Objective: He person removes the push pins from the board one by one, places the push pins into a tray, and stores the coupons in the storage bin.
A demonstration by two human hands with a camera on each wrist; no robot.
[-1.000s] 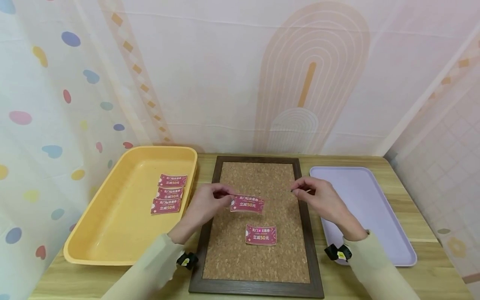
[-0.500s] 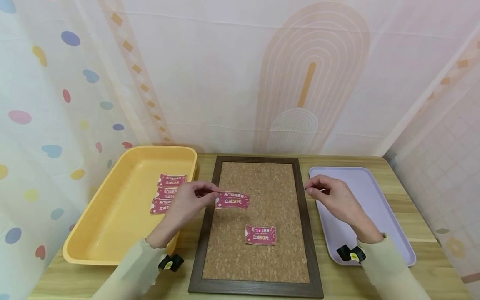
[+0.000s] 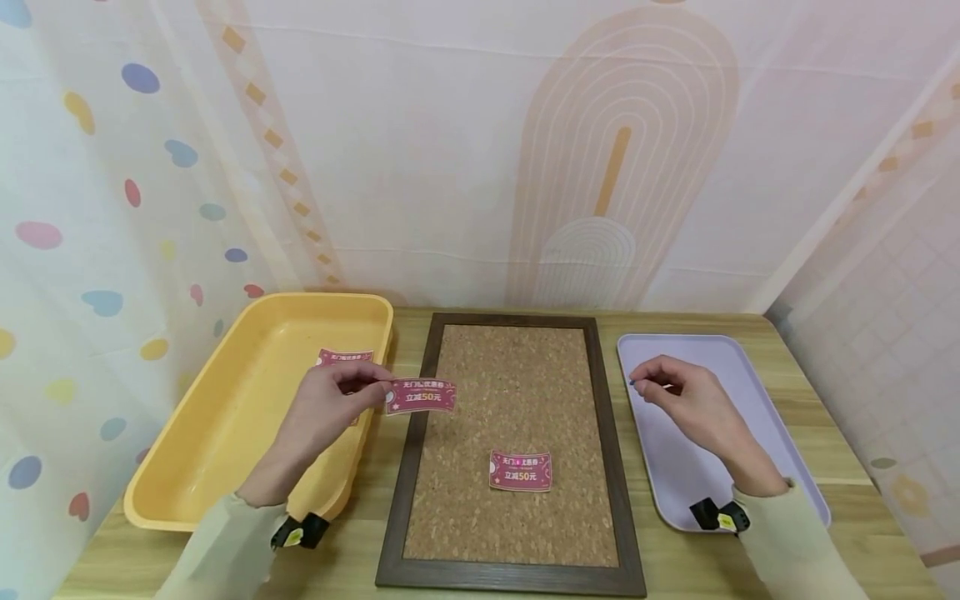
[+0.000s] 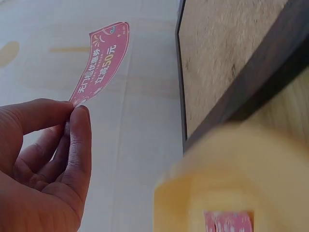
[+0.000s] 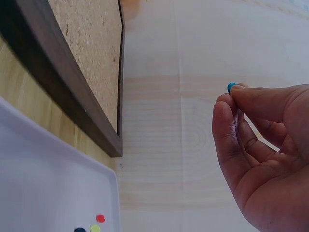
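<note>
My left hand (image 3: 330, 408) pinches a pink paper coupon (image 3: 422, 397) by its left end, between thumb and forefinger. The coupon hangs above the gap between the yellow tray and the cork board's (image 3: 517, 383) left frame, bowed slightly. Over the lilac tray's left side, my right hand (image 3: 693, 408) pinches a small blue push pin (image 5: 231, 87) at its fingertips; only the blue head shows. Another pink coupon (image 3: 520, 477) lies on the lower part of the cork, with a small bright pink pin (image 3: 517, 462) near its top middle.
The yellow tray (image 3: 187, 425) on the left has more coupons (image 3: 347, 357) in it, partly hidden by my left hand. In the lilac tray (image 3: 708, 346) lie small round red (image 5: 100, 218), yellow (image 5: 95, 227) and dark (image 5: 80, 230) pieces. A patterned curtain backs the table.
My left hand has carried the coupon left, from above the cork board to beside the yellow tray. My right hand has moved right, off the board to over the lilac tray.
</note>
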